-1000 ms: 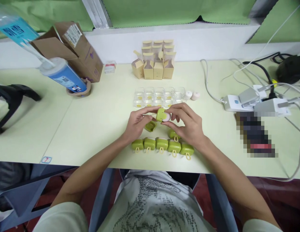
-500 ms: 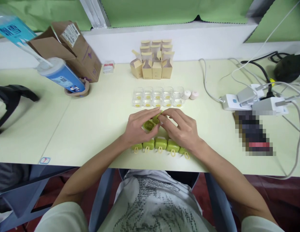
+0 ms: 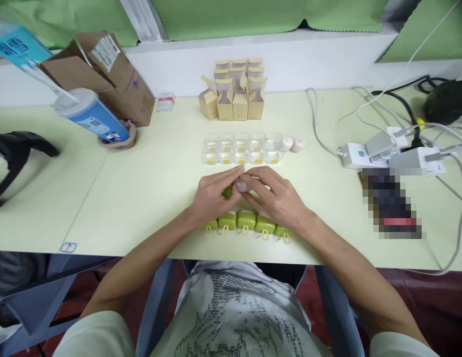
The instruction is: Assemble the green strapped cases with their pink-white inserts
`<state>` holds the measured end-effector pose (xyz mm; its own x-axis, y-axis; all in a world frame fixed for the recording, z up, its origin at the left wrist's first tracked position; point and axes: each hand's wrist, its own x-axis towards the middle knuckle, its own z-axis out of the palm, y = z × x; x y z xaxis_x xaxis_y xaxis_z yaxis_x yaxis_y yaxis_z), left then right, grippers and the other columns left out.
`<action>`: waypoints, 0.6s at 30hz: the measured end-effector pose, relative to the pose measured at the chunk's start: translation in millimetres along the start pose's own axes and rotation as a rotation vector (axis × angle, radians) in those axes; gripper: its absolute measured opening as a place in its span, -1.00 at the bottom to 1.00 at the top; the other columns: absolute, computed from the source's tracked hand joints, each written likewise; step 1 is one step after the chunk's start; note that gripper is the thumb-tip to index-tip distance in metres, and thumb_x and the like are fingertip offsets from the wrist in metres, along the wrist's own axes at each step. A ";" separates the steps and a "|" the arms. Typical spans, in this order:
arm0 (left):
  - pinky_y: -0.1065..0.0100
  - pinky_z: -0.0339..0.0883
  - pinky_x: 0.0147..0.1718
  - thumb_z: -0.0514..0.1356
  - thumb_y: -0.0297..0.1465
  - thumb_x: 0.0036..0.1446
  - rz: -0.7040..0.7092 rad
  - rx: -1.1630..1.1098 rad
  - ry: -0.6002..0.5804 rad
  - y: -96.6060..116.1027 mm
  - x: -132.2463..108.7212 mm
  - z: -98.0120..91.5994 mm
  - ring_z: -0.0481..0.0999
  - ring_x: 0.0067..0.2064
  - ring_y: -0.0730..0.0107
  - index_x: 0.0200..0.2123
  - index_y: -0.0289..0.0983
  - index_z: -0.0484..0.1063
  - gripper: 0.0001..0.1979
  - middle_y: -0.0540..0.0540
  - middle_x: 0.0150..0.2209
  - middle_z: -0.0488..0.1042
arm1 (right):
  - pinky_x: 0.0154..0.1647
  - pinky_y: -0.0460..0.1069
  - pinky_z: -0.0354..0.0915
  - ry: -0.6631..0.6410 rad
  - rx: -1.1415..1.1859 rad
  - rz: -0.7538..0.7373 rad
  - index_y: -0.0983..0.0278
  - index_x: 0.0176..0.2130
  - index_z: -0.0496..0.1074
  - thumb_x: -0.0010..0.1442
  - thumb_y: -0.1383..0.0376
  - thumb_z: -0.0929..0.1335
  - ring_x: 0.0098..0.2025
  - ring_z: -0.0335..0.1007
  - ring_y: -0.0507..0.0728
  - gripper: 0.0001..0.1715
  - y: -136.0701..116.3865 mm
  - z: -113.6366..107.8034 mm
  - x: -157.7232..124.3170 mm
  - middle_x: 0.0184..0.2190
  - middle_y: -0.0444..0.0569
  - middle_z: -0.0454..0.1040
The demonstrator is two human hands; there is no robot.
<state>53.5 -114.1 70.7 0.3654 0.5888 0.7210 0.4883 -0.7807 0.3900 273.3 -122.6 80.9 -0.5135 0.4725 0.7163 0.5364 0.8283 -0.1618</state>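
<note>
Green cases (image 3: 246, 220) sat in a row of five on the table (image 3: 141, 173), close to the person's body, each with a pale yellow loop at the front. Just past the row, the two hands met. The right hand (image 3: 273, 196) had its fingers bent around a small pale pod (image 3: 242, 186), holding it a little above the table, between the hands. The left hand (image 3: 214, 196) was right up against it, with long fingers close together; I cannot tell if they gripped anything. A bit of green (image 3: 228, 191) peeked out between the left thumb and fingers. Past the hands stood two rows of clear cups (image 3: 241, 148) with yellow dots. At their right end were a white pod (image 3: 286, 144) and a pink pod (image 3: 298, 145), side by side. Farther back, near the wall, little tan boxes (image 3: 232, 106) stood bunched together with their flaps up.
</note>
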 end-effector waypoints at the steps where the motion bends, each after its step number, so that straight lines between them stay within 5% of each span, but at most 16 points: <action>1: 0.20 0.72 0.20 0.22 -0.55 0.35 0.003 -0.004 -0.016 -0.2 1.1 -1.2 0.76 0.15 0.25 0.37 -0.16 0.55 -0.44 -0.10 0.21 0.69 | -0.16 0.16 0.68 0.011 0.005 0.005 0.18 0.24 0.46 0.47 0.41 0.41 0.05 0.62 0.29 -0.60 1.9 -0.4 -0.2 0.02 0.13 0.63; 10: 0.09 0.66 0.23 0.35 -0.34 0.45 -0.006 -0.058 -0.084 -12.4 4.8 2.5 0.68 0.24 0.20 0.37 -0.13 0.48 -0.53 -0.20 0.22 0.65 | 0.02 0.23 0.67 0.237 0.151 0.191 0.12 0.15 0.58 0.44 0.23 0.48 0.02 0.67 0.28 -0.69 35.4 -23.5 3.3 -0.02 0.06 0.67; 14: 0.12 0.67 0.14 0.39 -0.29 0.42 0.151 -0.045 -0.145 -21.7 4.3 1.4 0.69 0.17 0.22 0.35 -0.15 0.47 -0.51 -0.20 0.17 0.67 | 0.07 0.20 0.65 0.465 0.036 0.618 0.16 0.09 0.62 0.42 0.07 0.50 0.02 0.68 0.24 -0.67 97.3 -51.2 -16.6 0.06 0.11 0.68; 18: 0.05 0.60 0.05 0.43 -0.13 0.35 0.212 0.006 -0.233 -30.0 6.5 -1.3 0.64 0.10 0.11 0.26 -0.18 0.54 -0.50 -0.17 0.01 0.69 | -0.09 0.31 0.71 0.342 0.057 0.764 0.13 -0.18 0.66 0.22 0.06 0.61 -0.25 0.72 0.28 -0.74 161.0 -61.3 -51.1 -0.24 -0.01 0.72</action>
<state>40.1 -87.1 64.4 0.6307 0.4458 0.6352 0.3866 -0.8902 0.2408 426.9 -31.8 59.8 0.2135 0.7999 0.5608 0.6149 0.3360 -0.7134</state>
